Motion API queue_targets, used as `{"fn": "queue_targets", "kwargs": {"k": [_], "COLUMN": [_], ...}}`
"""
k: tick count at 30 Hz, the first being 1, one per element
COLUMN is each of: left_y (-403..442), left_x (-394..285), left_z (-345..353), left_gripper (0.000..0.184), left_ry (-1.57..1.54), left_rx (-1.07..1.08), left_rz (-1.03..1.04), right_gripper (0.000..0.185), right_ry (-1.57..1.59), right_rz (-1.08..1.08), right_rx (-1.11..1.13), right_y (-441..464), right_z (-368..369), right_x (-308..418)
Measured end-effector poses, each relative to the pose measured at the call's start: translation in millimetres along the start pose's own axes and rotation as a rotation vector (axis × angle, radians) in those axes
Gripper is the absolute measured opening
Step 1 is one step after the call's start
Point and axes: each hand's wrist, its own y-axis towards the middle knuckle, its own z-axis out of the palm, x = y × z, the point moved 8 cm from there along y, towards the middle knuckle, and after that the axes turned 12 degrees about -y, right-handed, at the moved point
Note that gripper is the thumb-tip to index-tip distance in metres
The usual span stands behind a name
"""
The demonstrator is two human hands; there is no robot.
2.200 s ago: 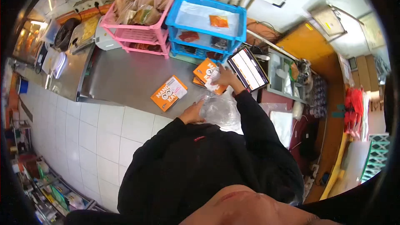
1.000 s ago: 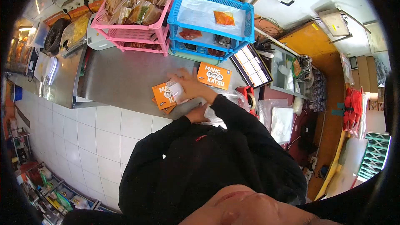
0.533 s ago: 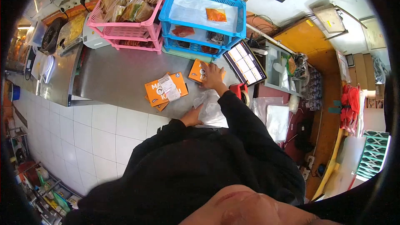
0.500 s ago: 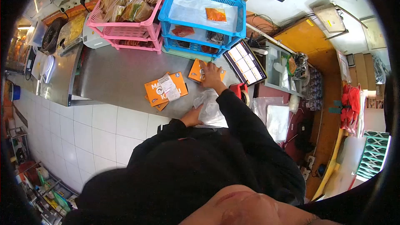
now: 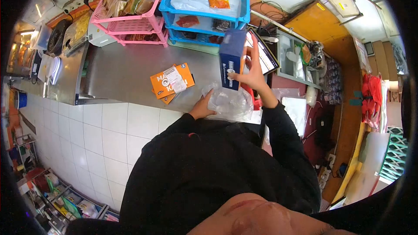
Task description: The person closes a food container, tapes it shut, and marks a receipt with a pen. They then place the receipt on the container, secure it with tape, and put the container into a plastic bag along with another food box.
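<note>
My right hand [image 5: 254, 73] grips a cardboard box [image 5: 231, 58], raised above the counter and tipped so its dark blue side with white print shows. My left hand [image 5: 202, 107] is closed on the edge of a clear plastic bag [image 5: 231, 105] at the counter's front edge. The bag lies crumpled and partly spread below the box. To the left, an orange box [image 5: 159, 88] with a white paper slip [image 5: 175, 79] on top rests on another orange box [image 5: 169, 99].
A blue tiered rack [image 5: 204, 15] and a pink tiered rack [image 5: 135, 25] holding bagged food stand at the back of the steel counter [image 5: 117, 69]. On the right are a tablet [image 5: 267, 58], a red tape dispenser [image 5: 257, 101] and white plastic sheets [image 5: 294, 114].
My right hand has lifted the box off the counter, turned it and brought it right, above the bag. My left hand stays at the bag, which is now more spread out.
</note>
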Motion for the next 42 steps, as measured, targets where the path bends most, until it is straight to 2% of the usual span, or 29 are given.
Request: {"fn": "queue_targets", "kwargs": {"k": [2, 4, 7, 8, 9, 10, 11, 12, 13, 14, 15, 16, 17, 20, 22, 23, 24, 26, 27, 28, 30, 31, 32, 34, 35, 36, 38, 39, 42], "left_y": [0, 3, 2, -1, -7, -10, -14, -18, -13, -9, -9, -15, -22, -20, -31, -37, -44, -44, -44, -46, -47, -45, -45, -45, -47, -50, -45, -42, -39], "left_x": [-8, -11, -25, -31, -37, -44, -57, -71, -84, -103, -121, -157, -188, -187, -202, -209, -212, -197, -193, -191, -178, -172, -172, -172, -186, -203, -218, -222, -233], "left_z": [-1, -1, -16, -22, -28, -29, -29, -28, -7, 17, 40, 42, 37, 29, 4, -15, -33, -53, -70, -86, -101, -105, -103, -92, -78, -55, 3, 25, 40], "left_gripper": [0.115, 0.116, 0.117, 0.117, 0.097, 0.097, 0.092, 0.087, 0.078, 0.075, 0.072, 0.070, 0.069, 0.068, 0.068, 0.070, 0.073, 0.086, 0.088, 0.090, 0.091, 0.091, 0.091, 0.093, 0.094, 0.096, 0.097, 0.099, 0.101], "left_ry": [-0.042, 0.011, 0.050, 0.037, -0.123, -0.124, -0.047, 0.027, -0.049, -0.059, -0.071, -0.037, 0.006, 0.070, 0.058, 0.019, -0.023, -0.176, -0.118, -0.059, -0.049, -0.037, -0.037, -0.261, -0.143, -0.025, -0.099, -0.123, -0.103], "left_rx": [0.018, -0.026, -0.095, -0.107, -0.165, -0.166, -0.151, -0.137, -0.024, 0.075, 0.175, 0.124, 0.069, 0.112, 0.036, -0.051, -0.137, -0.139, -0.243, -0.342, -0.337, -0.345, -0.343, -0.240, -0.212, -0.186, 0.124, 0.174, 0.239], "left_rz": [-0.115, -0.055, 0.027, 0.045, 0.132, 0.134, 0.143, 0.147, 0.097, 0.155, 0.209, 0.369, 0.534, 0.450, 0.536, 0.515, 0.492, 0.305, 0.364, 0.422, 0.335, 0.251, 0.254, 0.293, 0.414, 0.528, 0.341, 0.365, 0.425], "right_gripper": [0.132, 0.134, 0.127, 0.116, 0.110, 0.103, 0.103, 0.097, 0.091, 0.091, 0.087, 0.083, 0.083, 0.080, 0.077, 0.075, 0.075, 0.063, 0.083, 0.083, 0.087, 0.087, 0.087, 0.093, 0.075, 0.075, 0.068, 0.065, 0.065], "right_ry": [0.054, -0.172, -0.143, -0.355, -0.536, -0.719, -0.721, -0.921, -1.119, -1.110, -0.947, -0.783, -0.775, -0.906, -0.988, -0.865, -0.863, -0.944, -1.079, -1.077, -0.370, -0.294, -0.296, -0.776, -1.124, -1.121, -1.022, -0.965, -0.975], "right_rz": [-0.074, -0.135, 0.045, -0.138, -0.125, -0.112, -0.113, -0.155, -0.199, -0.198, -0.070, 0.056, 0.052, -0.137, -0.267, -0.305, -0.301, -0.271, -0.070, -0.060, -0.043, -0.085, -0.085, 0.016, -0.209, -0.214, -0.379, 0.013, -0.035], "right_rx": [-0.006, 0.065, 0.196, 0.209, 0.290, 0.373, 0.375, 0.393, 0.418, 0.443, 0.439, 0.433, 0.452, 0.300, 0.170, 0.081, 0.083, 0.184, 0.412, 0.410, 0.401, 0.339, 0.335, 0.402, 0.241, 0.250, 0.076, 0.281, 0.284], "right_y": [-22, -45, -80, -84, -93, -102, -106, -111, -118, -119, -110, -107, -106, -85, -65, -68, -68, -72, -74, -79, -90, -86, -85, -83, -84, -86, -92, -84, -76], "right_z": [-2, 9, 40, 47, 58, 68, 71, 75, 80, 86, 88, 89, 91, 70, 54, 48, 44, 39, 42, 41, 45, 46, 45, 45, 45, 50, 59, 60, 66], "right_x": [12, -7, -66, -68, -95, -119, -125, -130, -137, -160, -199, -224, -224, -165, -111, -78, -62, -53, -80, -89, -98, -68, -62, -67, -43, -70, -124, -141, -124]}}
